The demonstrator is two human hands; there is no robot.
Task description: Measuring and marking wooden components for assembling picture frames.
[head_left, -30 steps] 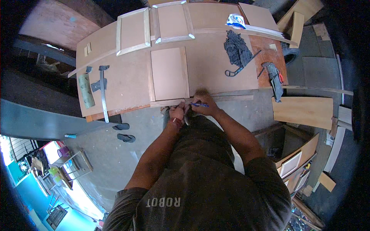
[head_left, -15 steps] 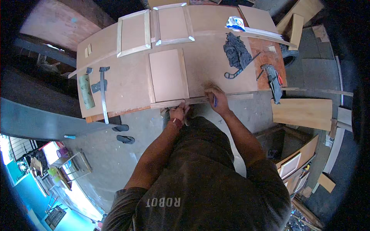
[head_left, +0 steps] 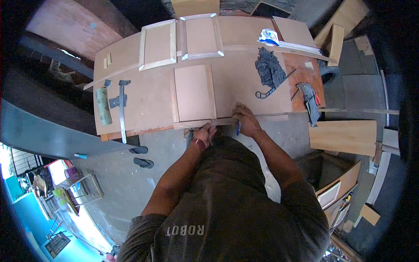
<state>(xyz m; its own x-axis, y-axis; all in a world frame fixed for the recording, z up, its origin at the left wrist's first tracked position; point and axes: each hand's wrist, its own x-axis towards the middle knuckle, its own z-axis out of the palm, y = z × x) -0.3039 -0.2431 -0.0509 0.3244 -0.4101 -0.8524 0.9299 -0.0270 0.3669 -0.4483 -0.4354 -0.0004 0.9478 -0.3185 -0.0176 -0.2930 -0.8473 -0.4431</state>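
A long wooden strip [head_left: 224, 122] lies along the near edge of the table. My left hand [head_left: 204, 132] is closed on the strip, its fingers at the front and underside partly hidden. To the right, my right hand [head_left: 248, 123] rests against the same strip, fingers curled, with a blue pen [head_left: 238, 128] sticking out below them. Just beyond the strip lies a light brown rectangular panel [head_left: 191, 94], with a narrow wooden piece along its left side and another wooden piece [head_left: 211, 89] along its right. The near strip runs past both of their ends.
Two wooden frames [head_left: 158, 43] lie at the table's far side. A handsaw [head_left: 265, 94] and black cloth [head_left: 269, 67] are on the right, a metal square [head_left: 122, 115] and green roll [head_left: 104, 106] on the left. Sandals [head_left: 143, 163] lie on the floor; an open cabinet [head_left: 334, 194] stands right.
My right hand has tilted down against the strip, and the pen now points downward. My left hand stays on the strip. The whole view has shifted slightly.
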